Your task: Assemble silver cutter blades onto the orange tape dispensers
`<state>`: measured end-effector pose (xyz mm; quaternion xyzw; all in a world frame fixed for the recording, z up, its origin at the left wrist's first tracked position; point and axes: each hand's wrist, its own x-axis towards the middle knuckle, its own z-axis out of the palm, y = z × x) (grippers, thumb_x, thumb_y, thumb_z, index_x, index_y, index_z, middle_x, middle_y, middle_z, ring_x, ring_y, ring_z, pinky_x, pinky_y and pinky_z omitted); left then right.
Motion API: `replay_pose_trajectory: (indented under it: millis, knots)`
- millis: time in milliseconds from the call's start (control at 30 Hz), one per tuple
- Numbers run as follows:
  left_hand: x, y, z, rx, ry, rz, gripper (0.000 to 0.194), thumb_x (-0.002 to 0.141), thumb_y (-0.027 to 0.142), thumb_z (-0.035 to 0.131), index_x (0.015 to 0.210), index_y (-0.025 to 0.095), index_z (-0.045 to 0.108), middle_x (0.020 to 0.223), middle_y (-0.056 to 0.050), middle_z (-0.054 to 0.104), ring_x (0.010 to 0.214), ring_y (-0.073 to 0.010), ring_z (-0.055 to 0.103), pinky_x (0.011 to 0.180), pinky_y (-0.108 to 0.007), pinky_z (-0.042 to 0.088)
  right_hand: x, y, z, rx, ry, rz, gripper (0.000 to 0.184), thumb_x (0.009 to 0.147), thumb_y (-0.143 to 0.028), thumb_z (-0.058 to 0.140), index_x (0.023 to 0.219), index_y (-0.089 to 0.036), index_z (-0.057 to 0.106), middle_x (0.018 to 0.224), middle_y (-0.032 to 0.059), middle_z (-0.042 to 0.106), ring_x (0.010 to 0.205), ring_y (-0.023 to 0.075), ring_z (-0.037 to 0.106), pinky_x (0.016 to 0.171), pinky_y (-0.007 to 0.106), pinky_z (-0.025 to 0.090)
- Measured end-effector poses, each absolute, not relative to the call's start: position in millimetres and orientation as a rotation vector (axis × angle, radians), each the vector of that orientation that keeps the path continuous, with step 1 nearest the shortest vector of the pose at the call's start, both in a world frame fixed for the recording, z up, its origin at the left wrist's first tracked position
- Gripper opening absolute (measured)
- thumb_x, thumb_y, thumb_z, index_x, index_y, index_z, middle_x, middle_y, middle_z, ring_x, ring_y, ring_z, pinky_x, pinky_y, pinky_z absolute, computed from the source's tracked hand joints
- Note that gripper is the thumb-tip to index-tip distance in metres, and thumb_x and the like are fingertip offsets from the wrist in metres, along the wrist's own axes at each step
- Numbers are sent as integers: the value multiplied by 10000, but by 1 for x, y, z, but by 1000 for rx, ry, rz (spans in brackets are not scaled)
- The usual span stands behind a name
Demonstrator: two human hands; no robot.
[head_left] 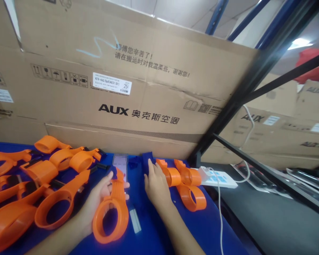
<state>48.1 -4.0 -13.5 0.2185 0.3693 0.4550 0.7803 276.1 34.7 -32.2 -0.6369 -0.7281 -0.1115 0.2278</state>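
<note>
My left hand (102, 191) is closed around the handle of an orange plastic ring-shaped part (122, 212), whose round opening hangs toward me. Some dark blue material shows at the top of that handle, by my thumb. My right hand (158, 186) has its fingers closed on a small dark blue piece (147, 160); its exact kind is unclear, and the fingertips are partly hidden. Just right of this hand are several more orange ring parts (192, 196). Between my hands a small pale grey block (135, 221) lies on the blue cloth (146, 244).
Many orange ring parts (54, 209), some with black pieces, are heaped at left. A phone-like flat object (120, 163) lies behind my left hand. A large cardboard panel (149, 95) stands at the back. At right are a white power strip (220, 179), cable and black frame (228, 111).
</note>
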Motion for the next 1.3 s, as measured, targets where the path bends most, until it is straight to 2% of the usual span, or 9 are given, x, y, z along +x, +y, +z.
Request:
replay_pose_trajectory:
  millis: [100, 200, 400, 533, 667, 867, 1067, 1200, 1300]
  knots:
    - [49, -5, -13, 467, 778, 942, 560, 848, 639, 672, 1119, 150, 698, 804, -131, 788, 654, -285, 755, 573, -352, 579, 278, 38, -37, -1842, -2054, -320, 529, 923, -72, 491, 1450, -94, 533, 1242, 198, 674, 1218, 323, 575, 1040, 427, 440]
    - [49, -6, -12, 468, 776, 921, 575, 842, 656, 669, 1091, 140, 711, 809, -145, 789, 656, -286, 755, 565, -348, 578, 277, 39, -36, -1881, -2053, -326, 471, 905, -50, 488, 1345, -142, 628, 1153, 175, 691, 1105, 327, 593, 950, 432, 445]
    - [49, -7, -13, 479, 775, 958, 522, 843, 618, 695, 1063, 146, 724, 926, -147, 805, 713, -275, 765, 614, -351, 598, 279, 40, -32, -1898, -2089, -341, 407, 922, -95, 528, 1302, -126, 671, 1368, 194, 632, 1263, 348, 513, 990, 423, 398]
    - [47, -6, -18, 519, 770, 881, 616, 847, 703, 621, 1022, 129, 754, 737, -151, 781, 707, -291, 766, 602, -330, 587, 280, 40, -30, -1890, -2117, -325, 386, 893, -10, 504, 1169, -141, 739, 1168, 154, 724, 1098, 294, 595, 921, 373, 413]
    - [45, -5, -20, 545, 772, 874, 620, 838, 703, 625, 1041, 133, 759, 722, -152, 782, 698, -304, 768, 603, -345, 590, 279, 38, -24, -1880, -2110, -321, 351, 902, -13, 508, 1096, -166, 758, 1026, 125, 735, 973, 282, 601, 819, 370, 402]
    - [46, -3, -18, 528, 773, 866, 622, 839, 687, 643, 1117, 140, 748, 699, -137, 777, 652, -297, 757, 586, -347, 578, 279, 34, -15, -1835, -2047, -322, 218, 939, -105, 540, 962, -202, 734, 998, 108, 715, 964, 288, 569, 792, 378, 356]
    - [46, -5, -18, 523, 779, 860, 623, 847, 687, 634, 1118, 138, 750, 691, -136, 773, 612, -283, 742, 568, -337, 560, 280, 32, -10, -1729, -2001, -234, 102, 881, -133, 624, 818, -211, 640, 899, 65, 692, 892, 253, 566, 746, 344, 340]
    - [46, -6, -18, 513, 781, 848, 639, 851, 683, 629, 1136, 123, 745, 697, -142, 772, 605, -281, 735, 574, -345, 563, 278, 27, -4, -1643, -1934, -181, 116, 933, -178, 580, 825, -214, 595, 868, 54, 675, 867, 243, 574, 760, 342, 374]
    - [46, -6, -15, 481, 699, 912, 635, 871, 646, 624, 1226, 127, 713, 845, -156, 796, 745, -309, 762, 660, -388, 597, 273, 21, 2, -1496, -1760, -21, 129, 985, -289, 572, 879, -216, 574, 870, 46, 655, 835, 222, 583, 763, 335, 429]
